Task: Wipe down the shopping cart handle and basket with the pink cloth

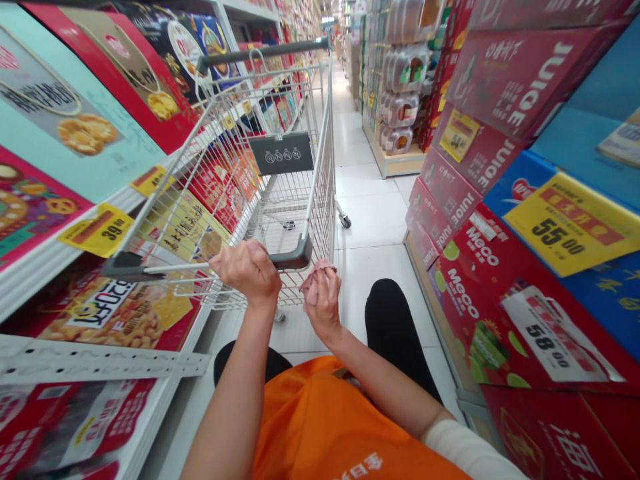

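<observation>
A wire shopping cart [326,167] stands right in front of me, its near end facing my body. My left hand [250,270] is closed round the bar at the cart's near edge, beside a dark grey plastic corner piece [295,255]. A crumpled pink cloth [311,285] is bunched in my right hand [325,303], whose fingers curl over it. That hand is low at the cart's right near corner, close to the wire side. Whether the cloth presses on the wires, I cannot tell. A dark sign panel [281,153] hangs inside the cart.
Shelves of boxed snacks [85,113] with yellow price tags run along the left. Stacked juice cartons [480,160] and red MECO boxes [480,287] line the right side. Bottle packs [400,110] stand on a wooden pallet farther on. Between them runs a white tiled aisle [367,207].
</observation>
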The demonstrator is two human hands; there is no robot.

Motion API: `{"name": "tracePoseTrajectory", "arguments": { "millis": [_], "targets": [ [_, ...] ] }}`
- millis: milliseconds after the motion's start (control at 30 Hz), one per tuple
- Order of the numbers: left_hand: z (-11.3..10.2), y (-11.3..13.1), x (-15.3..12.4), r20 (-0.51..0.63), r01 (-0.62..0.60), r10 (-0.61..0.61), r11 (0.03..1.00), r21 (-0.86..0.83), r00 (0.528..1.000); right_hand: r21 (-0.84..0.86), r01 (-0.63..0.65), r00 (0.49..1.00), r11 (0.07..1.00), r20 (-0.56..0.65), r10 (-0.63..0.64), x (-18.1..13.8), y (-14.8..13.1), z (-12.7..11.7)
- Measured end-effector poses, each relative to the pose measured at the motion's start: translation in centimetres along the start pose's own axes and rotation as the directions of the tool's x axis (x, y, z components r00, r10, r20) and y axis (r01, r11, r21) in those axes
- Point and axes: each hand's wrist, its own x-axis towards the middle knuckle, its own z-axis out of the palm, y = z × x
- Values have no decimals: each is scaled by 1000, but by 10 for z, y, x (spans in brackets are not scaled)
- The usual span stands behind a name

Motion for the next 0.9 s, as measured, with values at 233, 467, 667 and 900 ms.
{"name": "tracePoseTrajectory", "arguments": {
  "millis": [233,467,667,900],
  "targets": [
    [0,-2,-1,26,-10,11,1000,-29,1000,20,-62,998,998,-24,63,-34,20,9],
    [1,-1,-1,59,18,-14,998,-64,998,62,22,999,998,-43,-19,-49,32,2],
    [2,-2,-3,40,6,-4,998,-65,999,101,0,1000,995,-10,1,-34,24,-9],
    [1,0,-3,22,-35,36,999,-37,999,152,245,969,958,-18,-245,-20,27,-17]
  ]
}}
